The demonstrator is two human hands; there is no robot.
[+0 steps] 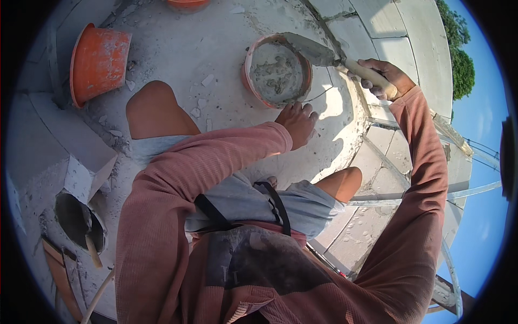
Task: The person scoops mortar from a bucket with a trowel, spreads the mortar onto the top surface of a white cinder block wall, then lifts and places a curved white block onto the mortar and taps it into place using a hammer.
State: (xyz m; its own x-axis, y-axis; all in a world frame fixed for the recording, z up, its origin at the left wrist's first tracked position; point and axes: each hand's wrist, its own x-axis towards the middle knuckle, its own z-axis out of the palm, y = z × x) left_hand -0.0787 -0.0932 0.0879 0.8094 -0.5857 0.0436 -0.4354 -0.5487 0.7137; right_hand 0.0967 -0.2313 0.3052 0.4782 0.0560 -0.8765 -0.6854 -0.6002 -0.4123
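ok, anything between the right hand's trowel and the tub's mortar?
Nothing visible. The trowel, in the right hand, overlaps the tub at its upper-right rim in view; the mortar is uncovered. The left hand is by the near rim, clear of the blade.

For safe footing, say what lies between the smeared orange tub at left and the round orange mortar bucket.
Head view: dusty grey floor with scattered flat, pale chips.

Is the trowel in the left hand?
No, the right hand grips the trowel by its handle, while the left hand is beside the bucket.
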